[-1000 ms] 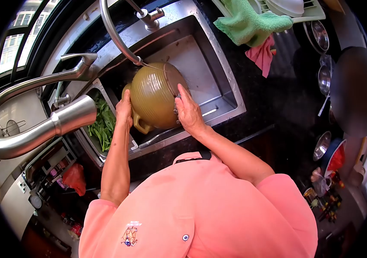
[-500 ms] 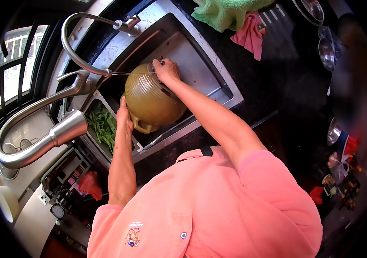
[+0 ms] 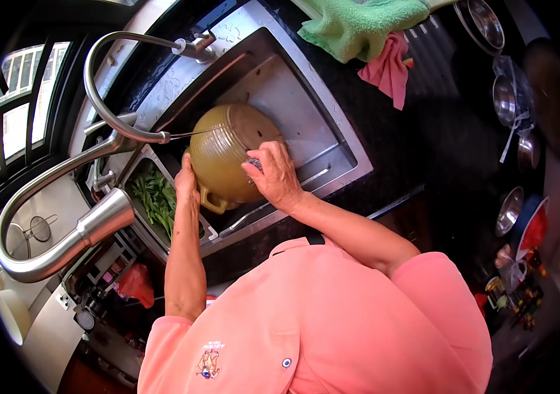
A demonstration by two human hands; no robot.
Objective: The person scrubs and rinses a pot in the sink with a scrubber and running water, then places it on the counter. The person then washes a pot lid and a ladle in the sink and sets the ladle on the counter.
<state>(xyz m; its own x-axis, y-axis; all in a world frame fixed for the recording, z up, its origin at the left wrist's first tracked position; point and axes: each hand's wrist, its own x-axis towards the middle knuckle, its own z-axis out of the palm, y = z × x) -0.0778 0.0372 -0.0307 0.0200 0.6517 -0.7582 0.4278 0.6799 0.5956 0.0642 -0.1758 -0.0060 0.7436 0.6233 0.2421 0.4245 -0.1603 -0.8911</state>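
A yellow-brown ribbed pot (image 3: pixel 217 151) lies tilted in the sink (image 3: pixel 323 108), its paler base turned up and away from me. My left hand (image 3: pixel 187 178) grips the pot's near left side, beside its loop handle (image 3: pixel 213 201); the fingertips are partly hidden. In my right hand (image 3: pixel 276 176) is a steel wool scrubber (image 3: pixel 254 163), pressed against the pot near the edge of its base. A thin stream of water runs from the slim curved faucet (image 3: pixel 159 136) onto the pot.
Leafy greens (image 3: pixel 155 200) fill the small side basin. A large pull-down faucet (image 3: pixel 106 213) arches at the left. Green (image 3: pixel 362 26) and pink cloths (image 3: pixel 388 69) lie beyond the sink, with metal bowls (image 3: pixel 504 98) at the right.
My right hand has moved with the scrubber from the far side of the pot's base toward me, uncovering more of the base. My left hand keeps its grip.
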